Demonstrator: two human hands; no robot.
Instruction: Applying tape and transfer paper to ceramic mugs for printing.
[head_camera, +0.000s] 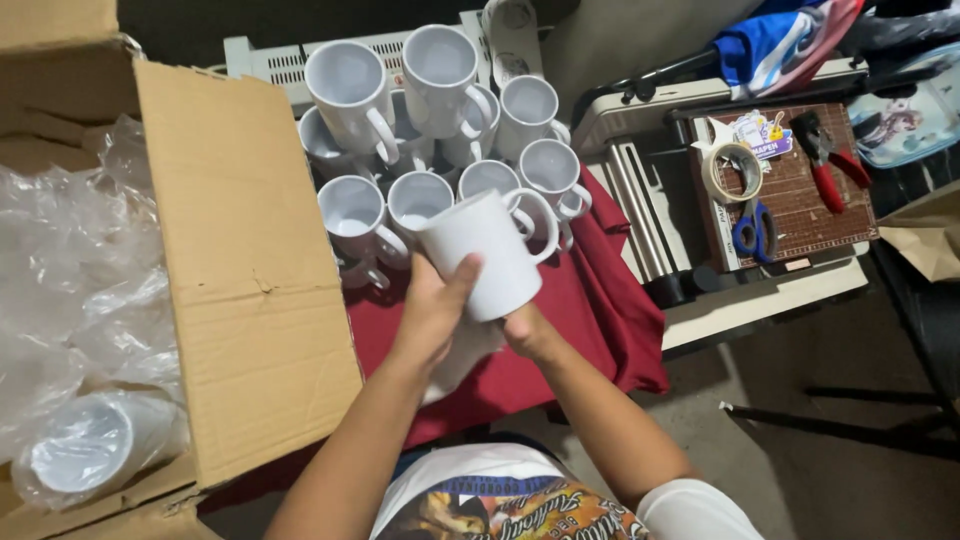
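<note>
Mug (492, 252), white and tilted, sits lifted above the red cloth (590, 320); your left hand (432, 312) wraps its side while your right hand (527, 330) cups its base, near the clustered mugs (430, 120).

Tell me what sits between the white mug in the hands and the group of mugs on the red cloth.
Nothing visible does. The left hand and right hand hold the white mug directly beside the front mugs of the group on the red cloth.

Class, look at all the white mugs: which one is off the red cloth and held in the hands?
The mug nearest the camera, tilted, gripped by both the left hand and right hand; the others stand clustered beyond it.
</note>
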